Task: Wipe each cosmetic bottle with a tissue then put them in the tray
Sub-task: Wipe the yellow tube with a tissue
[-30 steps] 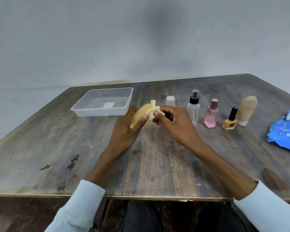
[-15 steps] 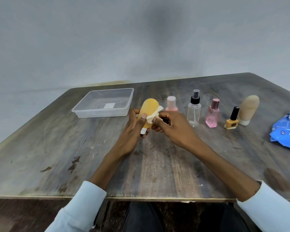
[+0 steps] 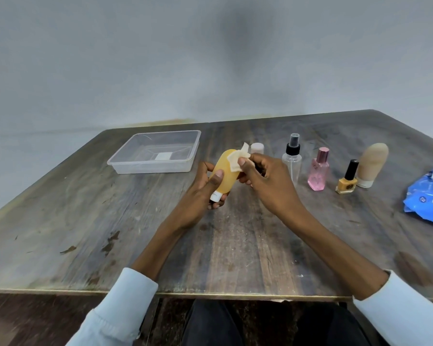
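My left hand [image 3: 203,193] grips a yellow bottle [image 3: 225,173] by its lower part, white cap pointing down toward me. My right hand [image 3: 265,178] pinches a small white tissue [image 3: 238,158] against the bottle's upper side. Behind my right hand a pink-capped bottle [image 3: 257,148] is mostly hidden. To the right stand a clear spray bottle [image 3: 292,159], a pink perfume bottle [image 3: 318,171], a yellow nail polish bottle [image 3: 347,182] and a beige tube [image 3: 371,164]. The clear plastic tray [image 3: 125,164] sits at the back left with nothing but a label inside.
A blue wipes pack [image 3: 428,198] lies at the table's right edge. The worn wooden table [image 3: 110,233] has its front edge near my sleeves. A grey wall stands behind the table.
The yellow bottle turned more upright in my left hand, cap down. My right hand moved the tissue up along the bottle's upper side.
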